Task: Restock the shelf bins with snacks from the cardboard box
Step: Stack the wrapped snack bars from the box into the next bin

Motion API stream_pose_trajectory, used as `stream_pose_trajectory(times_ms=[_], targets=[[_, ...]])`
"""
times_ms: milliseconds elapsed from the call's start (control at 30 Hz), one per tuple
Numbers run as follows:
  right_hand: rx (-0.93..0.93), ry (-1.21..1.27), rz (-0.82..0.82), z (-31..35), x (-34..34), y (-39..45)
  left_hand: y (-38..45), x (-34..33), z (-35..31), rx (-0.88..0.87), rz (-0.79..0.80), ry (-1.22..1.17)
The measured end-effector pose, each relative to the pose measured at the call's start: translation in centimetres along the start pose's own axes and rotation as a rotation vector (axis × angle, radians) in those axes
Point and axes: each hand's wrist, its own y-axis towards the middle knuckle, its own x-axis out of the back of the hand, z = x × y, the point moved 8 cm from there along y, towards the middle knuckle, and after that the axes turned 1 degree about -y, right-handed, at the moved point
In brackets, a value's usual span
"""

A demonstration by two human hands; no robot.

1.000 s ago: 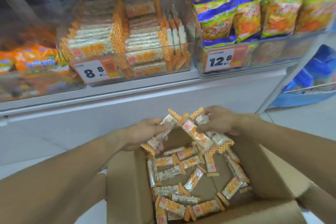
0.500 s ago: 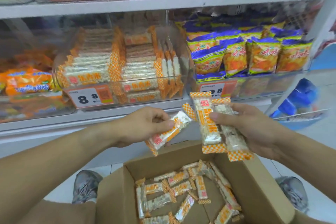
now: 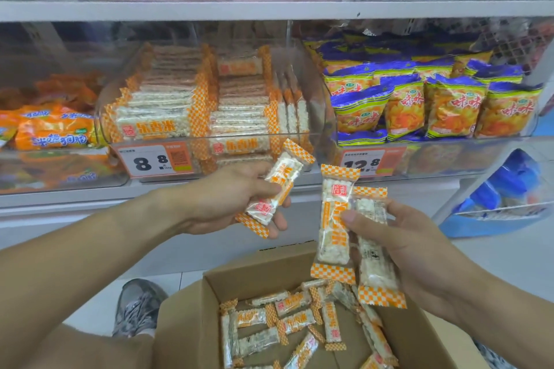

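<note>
So, head view: left hand (image 3: 236,201) pinches one rice bar (image 3: 277,186), right hand (image 3: 401,246) grips two bars (image 3: 334,225), all above the cardboard box (image 3: 192,323) below the clear bin (image 3: 209,105). Probably light, crinkly, brittle; hold mid-wrapper, don't squeeze.

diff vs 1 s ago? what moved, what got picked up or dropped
Both hands rose out of the cardboard box toward the shelf. The left hand lifted one rice bar it already gripped; the right hand came up holding two rice bars, now upright. Nothing was let go. The head view tilted up, showing the upper shelf. The 8.8 bin and loose bars in the box look unchanged.
</note>
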Motion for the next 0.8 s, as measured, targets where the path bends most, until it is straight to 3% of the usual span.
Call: stream_pose_trajectory(times_ms=[133, 267, 500, 633, 800], targets=[[0.053, -0.089, 0.009, 0.1, 0.2, 0.3, 0.5, -0.2, 0.2, -0.025, 0.016, 0.074], [0.173, -0.341, -0.023, 1.3, 0.7, 0.3, 0.9, -0.9, 0.6, 0.013, 0.089, 0.141], [0.303, -0.853, 0.188, 2.1, -1.7, -0.3, 0.7, -2.5, 0.5, -0.026, 0.205, 0.309], [0.351, -0.767, 0.119, 2.3, -1.2, -0.1, 0.7, -2.8, 0.6, 0.024, 0.224, 0.234], [0.358, -0.474, -0.134, 3.0, 2.1, 1.3, 1.1, -0.4, -0.2, -0.019, 0.059, 0.127]])
